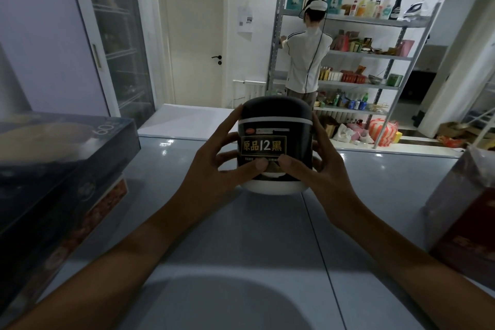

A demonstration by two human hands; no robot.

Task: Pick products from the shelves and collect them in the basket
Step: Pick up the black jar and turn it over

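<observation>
Both thumbs were pressed flat on the front label, tips nearly meeting, and the other fingers (227, 158) were spread and curled round the sides of the round black jar with a domed black lid, a white base and gold characters on its label (276, 142). The left hand (217, 161) wrapped the jar's left flank, its index finger reaching up to the lid's edge; the right hand (318, 166) clasped the right flank, its fingers mostly hidden behind the jar. The jar sat upright between the two palms, and whether its white base rested on the glossy pale grey shelf surface (241, 236) under the wrists or hung just above it could not be told.

Out to the left of the left fingers, a flat dark blue box with "60" printed on its side (67, 147) lay stacked on another box with a reddish-brown patterned side (88, 222). Out to the right of the right fingers stood a dark red carton wrapped in clear plastic (463, 225), blurred at the frame edge.

Well beyond the fingertips, a person in a white jacket (308, 61) faced a grey metal shelving rack (375, 53) crowded with bottles, cans and packets. Further left stood a closed white door (195, 35), and nearer, a glass-fronted cabinet (117, 35).
</observation>
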